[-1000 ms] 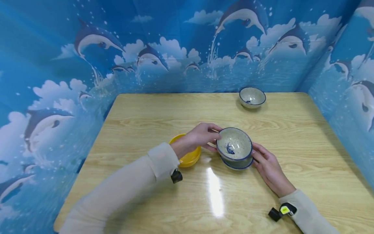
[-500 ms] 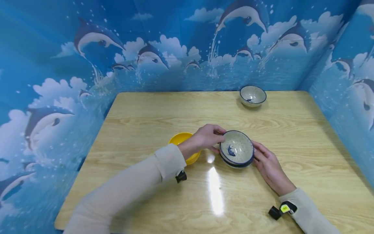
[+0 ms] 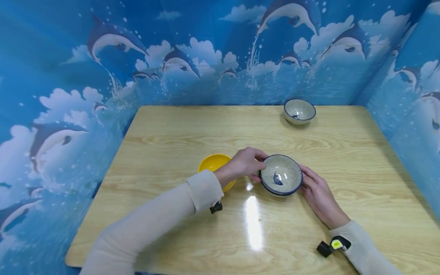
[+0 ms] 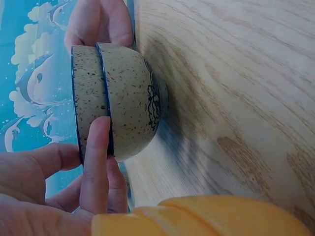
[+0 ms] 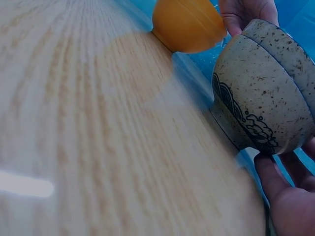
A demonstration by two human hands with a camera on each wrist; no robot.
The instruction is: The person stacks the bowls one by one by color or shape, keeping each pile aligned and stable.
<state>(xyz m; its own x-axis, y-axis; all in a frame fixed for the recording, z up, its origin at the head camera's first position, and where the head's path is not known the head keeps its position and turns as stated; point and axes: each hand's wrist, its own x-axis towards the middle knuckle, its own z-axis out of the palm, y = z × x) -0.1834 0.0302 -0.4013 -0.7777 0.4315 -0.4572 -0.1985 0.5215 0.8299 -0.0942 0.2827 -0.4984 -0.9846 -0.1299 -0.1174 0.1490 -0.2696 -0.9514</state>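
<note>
Two speckled grey bowls with blue rims are nested on the table in the head view. The upper bowl (image 3: 282, 170), with a blue fish drawn inside, sits in the lower bowl (image 4: 129, 98), whose outer wall bears a dark wave pattern. My left hand (image 3: 245, 164) pinches the upper bowl's rim on the left, thumb at the edge and fingers on the outer wall. From the right, my right hand (image 3: 320, 198) holds the lower bowl, its thumb (image 5: 269, 174) low on the wall in the right wrist view. The lower bowl's foot appears to rest on the wood.
Left of the stack, partly behind my left forearm, stands a yellow bowl (image 3: 214, 162). Another speckled bowl (image 3: 300, 110) stands near the back edge of the wooden table (image 3: 172, 130). A dolphin-printed curtain (image 3: 213, 88) borders the table at the back and sides.
The upper bowl has come down into the lower one, shifting slightly right with my left hand, and now sits nested and level. My right hand has stayed nearly in place.
</note>
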